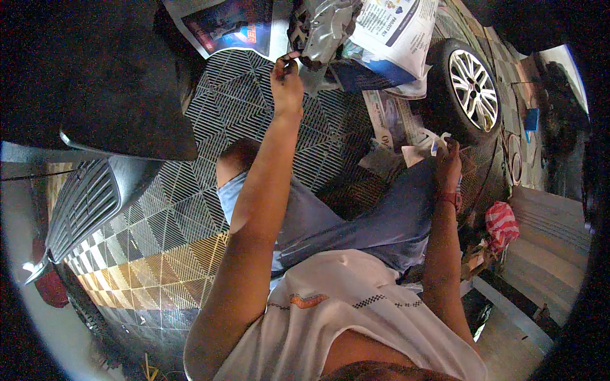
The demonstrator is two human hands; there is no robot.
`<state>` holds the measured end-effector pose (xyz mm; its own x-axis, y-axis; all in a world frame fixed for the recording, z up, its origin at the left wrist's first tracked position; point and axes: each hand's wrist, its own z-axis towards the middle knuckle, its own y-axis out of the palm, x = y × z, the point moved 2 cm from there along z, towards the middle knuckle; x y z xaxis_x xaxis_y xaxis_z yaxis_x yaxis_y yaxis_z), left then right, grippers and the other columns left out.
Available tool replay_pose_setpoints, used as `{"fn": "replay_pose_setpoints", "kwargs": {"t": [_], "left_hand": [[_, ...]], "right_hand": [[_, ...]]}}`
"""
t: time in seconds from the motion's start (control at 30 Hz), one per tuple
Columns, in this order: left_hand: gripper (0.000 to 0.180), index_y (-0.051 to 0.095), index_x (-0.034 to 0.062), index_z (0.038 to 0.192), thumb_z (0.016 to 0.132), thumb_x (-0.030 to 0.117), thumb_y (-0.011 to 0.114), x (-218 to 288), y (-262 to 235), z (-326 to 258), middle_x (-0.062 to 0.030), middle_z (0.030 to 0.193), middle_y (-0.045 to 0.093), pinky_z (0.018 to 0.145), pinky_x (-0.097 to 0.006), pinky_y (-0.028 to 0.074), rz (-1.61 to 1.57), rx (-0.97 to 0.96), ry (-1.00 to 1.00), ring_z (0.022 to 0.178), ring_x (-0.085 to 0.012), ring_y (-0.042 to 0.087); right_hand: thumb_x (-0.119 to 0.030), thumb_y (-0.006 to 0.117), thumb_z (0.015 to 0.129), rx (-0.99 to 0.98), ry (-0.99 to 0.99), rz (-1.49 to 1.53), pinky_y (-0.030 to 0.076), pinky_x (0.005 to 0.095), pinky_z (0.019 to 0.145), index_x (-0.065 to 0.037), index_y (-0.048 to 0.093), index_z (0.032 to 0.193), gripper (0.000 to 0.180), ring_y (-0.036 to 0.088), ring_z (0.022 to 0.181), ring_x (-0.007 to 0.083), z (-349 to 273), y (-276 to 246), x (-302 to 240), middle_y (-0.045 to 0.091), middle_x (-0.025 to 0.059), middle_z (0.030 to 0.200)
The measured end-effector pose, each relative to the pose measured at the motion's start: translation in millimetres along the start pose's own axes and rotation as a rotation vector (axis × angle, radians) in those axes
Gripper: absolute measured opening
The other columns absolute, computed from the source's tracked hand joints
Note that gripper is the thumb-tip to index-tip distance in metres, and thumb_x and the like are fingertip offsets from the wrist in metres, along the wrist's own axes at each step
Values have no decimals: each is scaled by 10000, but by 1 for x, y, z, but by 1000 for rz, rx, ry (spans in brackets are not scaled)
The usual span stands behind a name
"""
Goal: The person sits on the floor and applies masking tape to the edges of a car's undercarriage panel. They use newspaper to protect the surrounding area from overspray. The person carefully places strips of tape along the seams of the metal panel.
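A glossy silver-grey moulded piece (327, 32) lies just beyond the left hand (287, 86), up and slightly to its right, with the fingertips at its lower left edge. A large printed newspaper sheet (394, 28) lies against the piece's right side, and a glossy dark blue printed sheet (230, 26) is to its left. A crumpled white paper-like strip (436, 141) is at the fingertips of the right hand (448, 162), just left of them, near a black tyre with a silver multi-spoke wheel (473, 90). Below the newspaper, torn printed paper (391, 120) lies on the ribbed interlocking floor tiles (229, 95).

The left arm reaches long and nearly straight, away from the body and over the knee, with the wrist slightly bent. Its fingers are curled, with dark smudges on them; whether they grip the piece or only touch it, I cannot tell. The right arm extends forward along the person's right side, a reddish wristband (451, 200) at the wrist, the hand beside the blue-grey trouser leg (387, 209). Its fingers are bent together, pinching the strip.
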<state>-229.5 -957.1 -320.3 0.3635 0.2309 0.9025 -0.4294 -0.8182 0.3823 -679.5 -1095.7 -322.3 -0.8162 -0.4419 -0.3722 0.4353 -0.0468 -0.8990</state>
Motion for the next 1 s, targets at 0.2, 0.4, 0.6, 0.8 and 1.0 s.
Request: {"fn": "replay_pose_setpoints", "kwargs": {"t": [0.2, 0.4, 0.6, 0.8, 1.0], "left_hand": [[192, 679, 102, 1077, 976, 42, 527, -23, -5, 15, -16, 1082, 646, 998, -307, 387, -111, 4, 152, 1064, -157, 560], [198, 647, 68, 1121, 960, 22, 541, -29, -11, 13, -24, 1080, 623, 949, -313, 398, 11, -15, 240, 1030, -168, 541], [246, 496, 58, 1195, 960, 109, 552, -69, 21, -43, -99, 1081, 611, 938, -390, 446, 460, 256, -165, 1000, -249, 575], [372, 594, 33, 1203, 954, 308, 621, -242, -16, -82, -201, 1177, 639, 912, -470, 502, 949, -824, -136, 1091, -360, 630], [546, 531, 126, 1401, 913, 342, 645, -348, 6, -119, -251, 1363, 557, 1046, -487, 456, 1272, -1140, 32, 1246, -429, 550]], "right_hand": [[-239, 672, 941, -11, 46, 12, 535, 498, 789, 7, 466, 1361, 529, 665, 971, 465, -1, 0, -1, 680, 276, 1110], [-269, 620, 978, -57, 239, 89, 525, 476, 844, -108, 526, 1327, 395, 665, 1029, 440, -2, -18, -15, 693, 237, 1125], [-229, 624, 969, 105, 276, 186, 524, 406, 835, -108, 598, 1243, 301, 700, 985, 313, -17, -30, 0, 722, 178, 1063], [-170, 620, 957, 73, 285, 236, 531, 448, 824, -58, 586, 1209, 278, 686, 993, 384, -8, -27, -22, 704, 197, 1081], [-96, 614, 935, 152, 283, 376, 521, 441, 880, -68, 579, 1212, 281, 666, 1044, 395, -25, -44, -22, 690, 207, 1125]]}}
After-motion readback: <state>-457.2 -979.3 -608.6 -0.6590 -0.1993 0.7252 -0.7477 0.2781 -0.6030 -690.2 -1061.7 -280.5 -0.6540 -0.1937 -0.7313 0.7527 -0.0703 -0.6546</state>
